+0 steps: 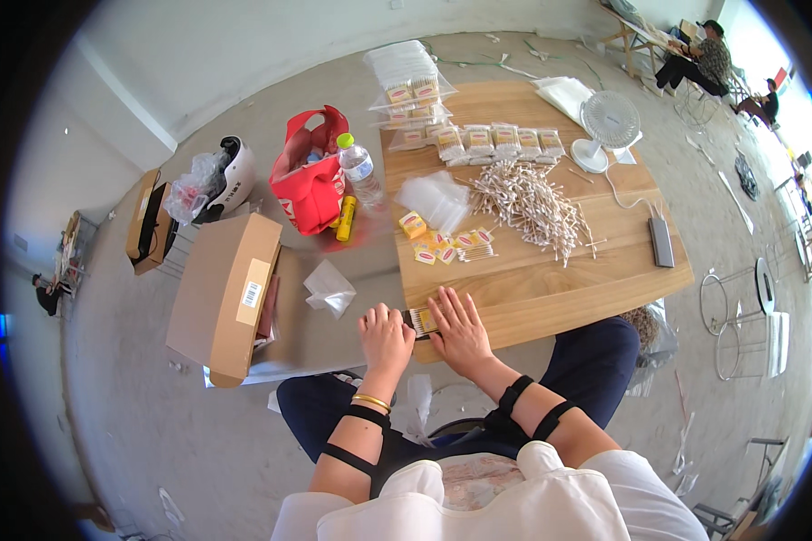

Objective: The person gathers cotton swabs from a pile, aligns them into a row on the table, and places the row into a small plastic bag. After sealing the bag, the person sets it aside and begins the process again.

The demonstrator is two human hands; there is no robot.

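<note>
My left hand (386, 343) is curled closed at the table's near left corner, at the left end of a small packet of cotton swabs (422, 320) with a yellow label. My right hand (461, 334) lies flat with its fingers stretched out, touching the packet's right side. Beyond the hands are loose yellow cards (437, 246), a small fan of swabs (476, 253) and clear plastic bags (435, 200). A big heap of loose cotton swabs (534, 209) spreads over the wooden table (550, 293). Filled swab packets (505, 140) stand in a row behind it.
To the left are a cardboard box (212, 298), a red bag (309, 194), a water bottle (361, 176) and a yellow tube (346, 219). A white fan (610, 122) and a grey power bank (661, 242) sit on the right. People sit farther off.
</note>
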